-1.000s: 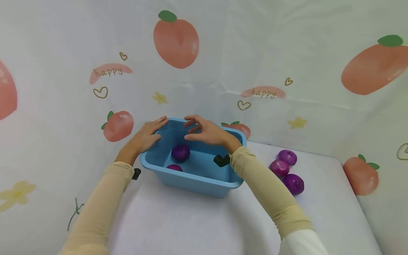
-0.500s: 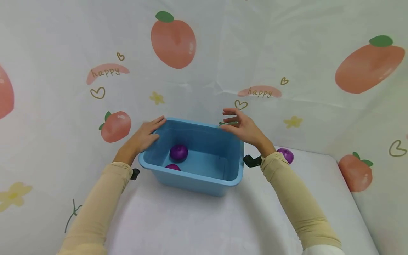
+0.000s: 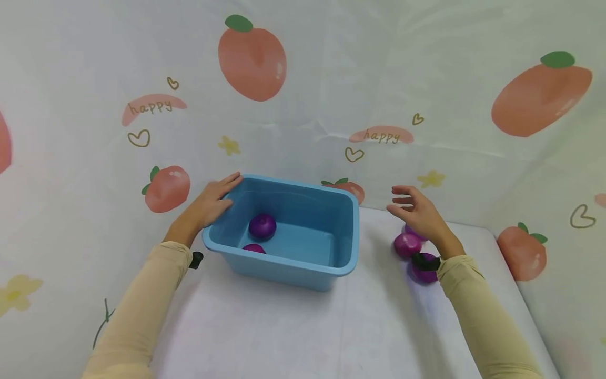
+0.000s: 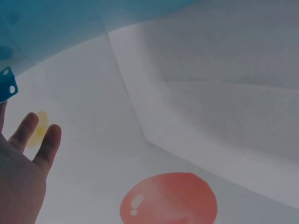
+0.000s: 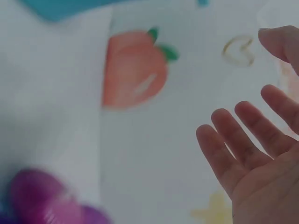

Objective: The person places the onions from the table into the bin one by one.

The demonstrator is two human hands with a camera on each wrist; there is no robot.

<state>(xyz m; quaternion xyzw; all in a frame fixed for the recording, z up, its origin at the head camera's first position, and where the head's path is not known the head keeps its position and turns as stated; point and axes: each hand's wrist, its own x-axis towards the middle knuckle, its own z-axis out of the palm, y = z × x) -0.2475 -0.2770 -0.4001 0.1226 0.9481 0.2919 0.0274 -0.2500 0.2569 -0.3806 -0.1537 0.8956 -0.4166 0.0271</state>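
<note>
My left hand [image 3: 208, 202] rests on the left rim of a blue plastic basin [image 3: 293, 267], its fingers stretched along the edge. Inside the basin lie two purple onions; one onion [image 3: 262, 227] shows whole, and the front wall partly hides the other onion [image 3: 254, 248]. My right hand [image 3: 421, 213] is in the air to the right of the basin, fingers spread and holding nothing. Below it on the table are a pinkish onion [image 3: 407, 245], a darker onion [image 3: 424, 269] partly covered by the wrist camera, and a third onion [image 3: 413, 231] mostly behind the hand.
A white cloth covers the table [image 3: 284, 331]. Close behind the basin rises a pale curtain [image 3: 303, 68] printed with peaches, hearts and flowers. It also lines the left and right sides.
My right hand has moved from above the basin out to the right, over the onions on the table. The left hand keeps its place on the rim.
</note>
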